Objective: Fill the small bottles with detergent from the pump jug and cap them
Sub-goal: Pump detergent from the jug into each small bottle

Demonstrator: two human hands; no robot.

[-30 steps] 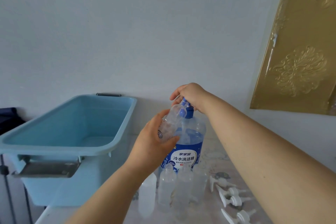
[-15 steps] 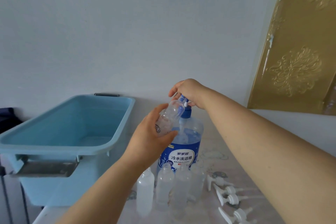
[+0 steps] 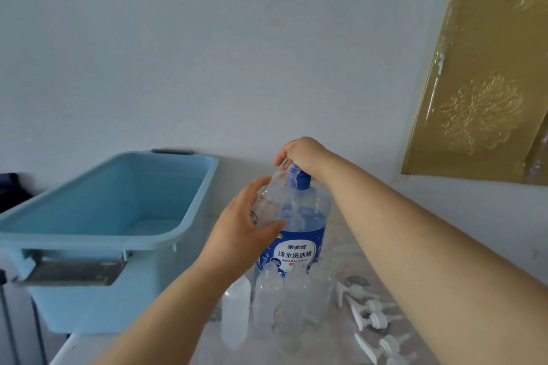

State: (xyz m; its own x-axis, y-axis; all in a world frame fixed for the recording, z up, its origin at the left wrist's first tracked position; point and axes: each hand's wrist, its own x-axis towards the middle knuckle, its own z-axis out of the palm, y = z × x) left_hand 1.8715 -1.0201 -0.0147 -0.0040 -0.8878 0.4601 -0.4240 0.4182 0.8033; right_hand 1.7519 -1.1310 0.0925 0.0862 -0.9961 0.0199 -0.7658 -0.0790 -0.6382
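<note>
A clear detergent jug [image 3: 299,234] with a blue label and blue pump stands on the table. My right hand [image 3: 302,157] sits on top of the pump head, fingers curled over it. My left hand [image 3: 243,234] grips a small clear bottle [image 3: 274,195], tilted so its mouth meets the pump spout. Several small uncapped bottles [image 3: 267,302] stand in front of the jug. White pump caps [image 3: 367,311] lie to their right.
A large light-blue plastic tub [image 3: 98,231] stands at the left, close to the jug. The table [image 3: 338,246] meets a white wall behind. A gold embossed panel [image 3: 480,74] leans at the upper right.
My right hand went up with the pump head and has come back down on it. My left hand holds the small bottle at the spout throughout.
</note>
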